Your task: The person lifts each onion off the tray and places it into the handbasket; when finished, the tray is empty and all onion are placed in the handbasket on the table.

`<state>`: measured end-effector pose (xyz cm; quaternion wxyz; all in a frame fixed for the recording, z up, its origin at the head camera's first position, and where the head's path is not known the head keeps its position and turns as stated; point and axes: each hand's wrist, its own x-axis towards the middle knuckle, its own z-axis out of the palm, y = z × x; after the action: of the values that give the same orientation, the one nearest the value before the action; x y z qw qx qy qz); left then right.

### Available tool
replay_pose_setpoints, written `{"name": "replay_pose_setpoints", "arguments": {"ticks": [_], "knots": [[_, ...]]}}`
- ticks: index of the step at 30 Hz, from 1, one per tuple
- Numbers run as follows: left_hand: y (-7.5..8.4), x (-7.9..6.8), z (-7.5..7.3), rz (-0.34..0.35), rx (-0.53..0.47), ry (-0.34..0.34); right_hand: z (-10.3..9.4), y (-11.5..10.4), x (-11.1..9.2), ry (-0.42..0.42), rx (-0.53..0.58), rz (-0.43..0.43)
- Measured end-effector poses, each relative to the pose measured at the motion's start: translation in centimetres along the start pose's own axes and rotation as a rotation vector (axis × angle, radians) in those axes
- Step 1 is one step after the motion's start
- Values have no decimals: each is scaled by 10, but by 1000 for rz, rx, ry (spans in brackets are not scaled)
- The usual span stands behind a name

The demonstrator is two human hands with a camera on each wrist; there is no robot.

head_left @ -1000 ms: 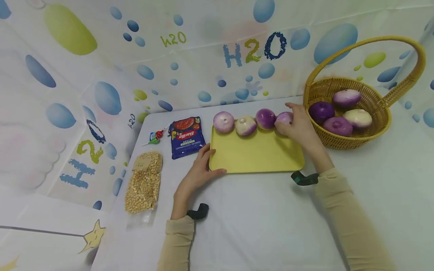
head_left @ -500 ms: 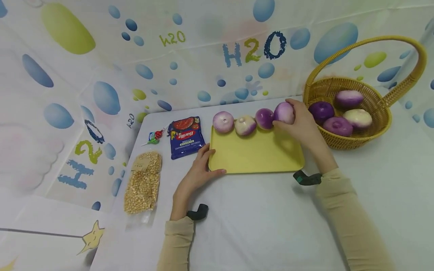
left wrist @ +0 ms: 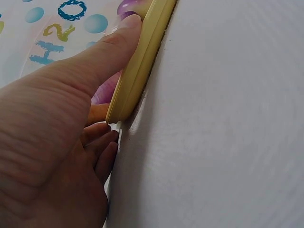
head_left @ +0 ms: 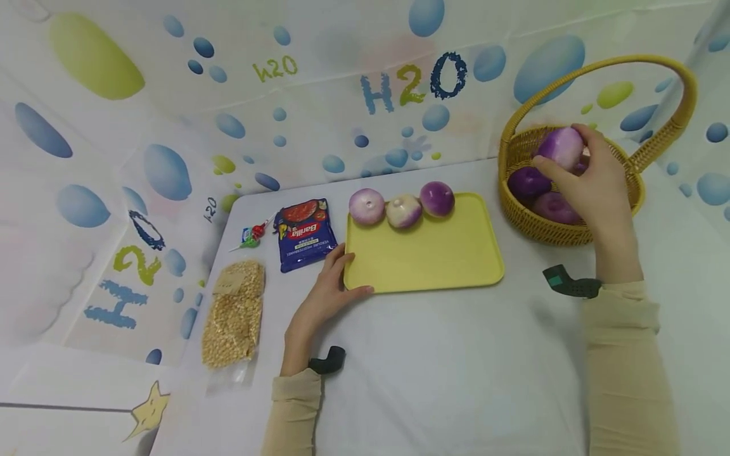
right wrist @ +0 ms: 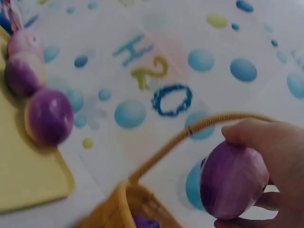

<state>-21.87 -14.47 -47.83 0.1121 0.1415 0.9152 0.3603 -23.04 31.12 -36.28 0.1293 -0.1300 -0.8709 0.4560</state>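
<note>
My right hand holds a purple-and-white onion between thumb and fingers over the wicker basket. Below that onion, other purple onions lie inside the basket, partly hidden by the hand. The right wrist view shows the gripped onion up close, near the basket handle. My left hand grips the near left corner of the yellow tray. In the left wrist view its thumb lies along the tray rim. Along the tray's far edge sit three onions in a row.
Left of the tray lie a blue Barilla pouch, wrapped lollipops and a clear bag of yellow kernels. The basket's tall handle arches over its opening. A patterned cloth hangs behind the white table.
My right hand has lifted the rightmost onion off the tray's far edge and carried it right, over the basket. The left hand stays at the tray corner. The view has shifted slightly.
</note>
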Motion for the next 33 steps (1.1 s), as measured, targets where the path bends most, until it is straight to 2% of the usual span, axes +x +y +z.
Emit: {"name": "replay_pose_setpoints", "arguments": {"ticks": [6, 10, 17, 21, 24, 26, 30, 33], "knots": [[-1, 0, 0, 2, 5, 10, -9, 34, 10, 50, -4, 49], [-1, -1, 0, -4, 5, 8, -11, 40, 11, 84, 12, 51], [-1, 0, 0, -1, 4, 1, -8, 19, 6, 199, 15, -17], [-3, -3, -3, -6, 2, -1, 12, -4, 0, 217, 50, -159], [-3, -6, -4, -7, -3, 1, 36, -22, -5, 138, 94, -292], [-2, -6, -4, 2, -7, 4, 53, -30, -9, 30, 124, -348], [0, -6, -4, 14, -20, 4, 92, -33, -11, -182, 123, -383], [3, -3, -3, 19, -18, 3, 115, -25, -6, -255, 82, -375]]}}
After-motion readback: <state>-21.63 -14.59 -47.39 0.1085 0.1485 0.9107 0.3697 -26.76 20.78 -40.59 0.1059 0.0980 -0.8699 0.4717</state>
